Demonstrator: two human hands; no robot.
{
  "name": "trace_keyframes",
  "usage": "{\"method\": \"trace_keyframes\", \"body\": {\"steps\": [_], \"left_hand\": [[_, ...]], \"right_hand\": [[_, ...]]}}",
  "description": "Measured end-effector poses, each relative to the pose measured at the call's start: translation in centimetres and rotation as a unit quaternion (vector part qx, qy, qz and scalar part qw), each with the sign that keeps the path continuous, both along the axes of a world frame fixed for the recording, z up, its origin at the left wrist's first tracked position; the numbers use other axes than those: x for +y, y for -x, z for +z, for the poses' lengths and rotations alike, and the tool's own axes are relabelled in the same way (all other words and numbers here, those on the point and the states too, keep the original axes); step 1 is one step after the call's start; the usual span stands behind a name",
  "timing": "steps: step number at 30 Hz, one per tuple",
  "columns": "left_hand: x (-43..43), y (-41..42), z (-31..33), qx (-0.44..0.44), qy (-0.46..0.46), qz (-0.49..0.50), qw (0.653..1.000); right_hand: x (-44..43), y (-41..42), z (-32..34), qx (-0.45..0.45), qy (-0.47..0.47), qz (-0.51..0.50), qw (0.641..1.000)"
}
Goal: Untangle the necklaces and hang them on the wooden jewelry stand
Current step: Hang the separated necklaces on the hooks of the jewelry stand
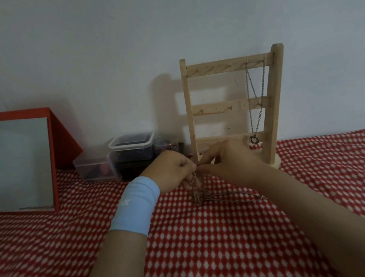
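Over red-dotted cloth (216, 251), tangled necklaces (197, 192) are being pinched between left hand (172, 170) and right hand (226, 160). One chain (259, 117) is already being held by the wooden jewelry stand (219, 107), right of centre.

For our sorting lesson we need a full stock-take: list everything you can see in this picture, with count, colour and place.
stand: 1, pale wood, upright on the cloth, right of centre
hung necklace: 1, silvery with a ring pendant, on the stand's top-rail hooks, right side
chains: one tangled bunch, number unclear, silvery, trailing onto the cloth
mirror: 1, red frame, standing far left
boxes: at least 2, clear plastic, between mirror and stand
jar: 1, clear, right of the boxes, blurred
cloth: 1, red with white dots, covering the surface
wall: pale, behind everything
wristband: 1, light blue, left wrist
left hand: pinches the chains
right hand: pinches the chains
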State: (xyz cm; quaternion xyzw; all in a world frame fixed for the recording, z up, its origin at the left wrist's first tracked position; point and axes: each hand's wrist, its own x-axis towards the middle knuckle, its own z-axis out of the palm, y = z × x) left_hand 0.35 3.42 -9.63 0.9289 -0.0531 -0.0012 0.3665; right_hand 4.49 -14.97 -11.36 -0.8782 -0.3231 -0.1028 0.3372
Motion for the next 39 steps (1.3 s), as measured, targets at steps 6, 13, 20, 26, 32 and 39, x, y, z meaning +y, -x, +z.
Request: {"method": "trace_keyframes", "body": {"steps": [6,13,20,26,32,39], "left_hand": [[-0.1,-0.5,-0.3,-0.037,-0.153,0.008,0.987],[-0.1,0.2,0.1,-0.109,-0.126,0.059,0.984],[0.0,0.4,-0.2,-0.018,0.045,-0.011,0.999],[0.5,0.5,0.3,-0.073,0.051,-0.009,0.996],[0.2,0.6,0.8,-0.160,-0.057,0.064,0.983],[1.0,-0.1,0.3,-0.153,-0.065,0.070,0.983]], "right_hand": [[0.2,1.1,0.8,-0.130,0.183,-0.038,0.974],[-0.1,0.3,0.4,0.058,0.153,0.024,0.986],[-1.4,-0.4,1.5,0.149,0.015,0.032,0.988],[-0.7,0.6,1.4,0.289,-0.097,0.050,0.951],[-0.7,0.5,1.1,0.311,-0.090,0.096,0.941],[-1.5,0.0,1.2,0.279,-0.163,0.093,0.942]]}}
